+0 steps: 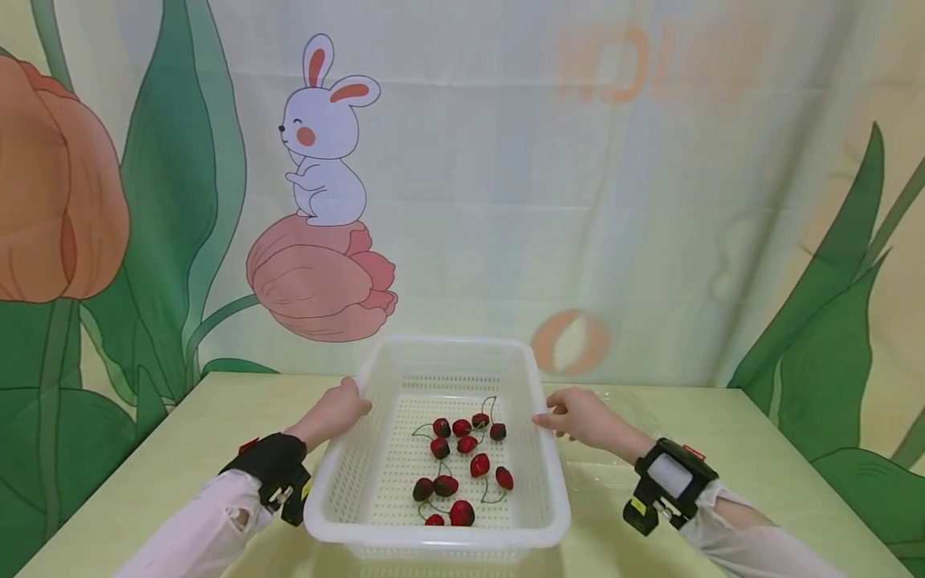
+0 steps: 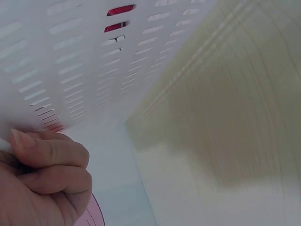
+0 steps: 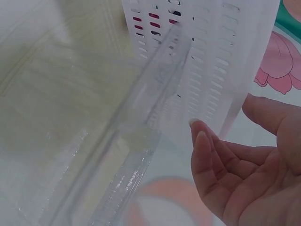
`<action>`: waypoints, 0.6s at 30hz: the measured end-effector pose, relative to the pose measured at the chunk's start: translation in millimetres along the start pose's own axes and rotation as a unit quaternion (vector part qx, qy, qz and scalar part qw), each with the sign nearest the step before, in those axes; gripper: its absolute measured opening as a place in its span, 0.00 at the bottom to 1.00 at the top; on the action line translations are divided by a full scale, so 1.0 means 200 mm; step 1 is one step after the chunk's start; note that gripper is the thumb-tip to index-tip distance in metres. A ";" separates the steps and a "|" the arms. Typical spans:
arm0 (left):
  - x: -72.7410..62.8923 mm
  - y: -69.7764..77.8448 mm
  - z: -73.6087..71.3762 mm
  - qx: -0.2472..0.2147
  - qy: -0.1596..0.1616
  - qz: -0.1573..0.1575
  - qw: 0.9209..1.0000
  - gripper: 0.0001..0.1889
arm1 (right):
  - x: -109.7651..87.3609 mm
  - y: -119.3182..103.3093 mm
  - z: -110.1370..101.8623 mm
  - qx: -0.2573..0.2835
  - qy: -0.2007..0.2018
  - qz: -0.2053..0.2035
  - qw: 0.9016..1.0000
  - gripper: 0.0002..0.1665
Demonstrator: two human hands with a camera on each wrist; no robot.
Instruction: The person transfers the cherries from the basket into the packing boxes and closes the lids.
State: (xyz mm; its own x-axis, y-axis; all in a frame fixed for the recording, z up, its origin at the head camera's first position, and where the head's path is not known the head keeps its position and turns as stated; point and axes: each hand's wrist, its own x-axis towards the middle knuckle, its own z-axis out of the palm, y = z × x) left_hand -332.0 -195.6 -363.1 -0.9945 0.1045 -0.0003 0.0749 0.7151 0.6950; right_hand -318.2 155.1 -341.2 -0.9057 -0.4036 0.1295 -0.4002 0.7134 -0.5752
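Observation:
A white slotted basket (image 1: pixel 448 347) stands on a pale green table (image 1: pixel 730 449) with several red cherries (image 1: pixel 462 459) on green stems inside. My left hand (image 1: pixel 336 409) grips the basket's left rim; in the left wrist view its fingers (image 2: pixel 47 160) curl under the basket wall (image 2: pixel 70 61). My right hand (image 1: pixel 574 417) is at the right rim, fingertips touching it. In the right wrist view the right hand (image 3: pixel 235 174) is loosely spread, the edge of the basket (image 3: pixel 221 61) lying between thumb and fingers without a firm hold.
A clear plastic container (image 3: pixel 117 141) lies on the table right of the basket, faintly visible in the head view (image 1: pixel 621 405). A printed curtain with a rabbit (image 1: pixel 325 144) and flowers hangs behind the table's far edge.

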 end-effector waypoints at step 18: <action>-0.02 0.03 -0.02 0.074 0.000 0.017 0.997 0.21 | 0.24 -0.27 -0.10 0.023 0.015 0.023 0.999 0.11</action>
State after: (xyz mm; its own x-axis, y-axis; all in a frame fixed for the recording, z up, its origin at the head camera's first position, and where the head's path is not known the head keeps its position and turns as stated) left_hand -327.0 -195.3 -356.6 -0.9913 0.1298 0.0212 0.1179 0.8054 0.5809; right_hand -342.9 108.5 -286.8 -0.9270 -0.3534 0.1255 -0.3518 0.7035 -0.6175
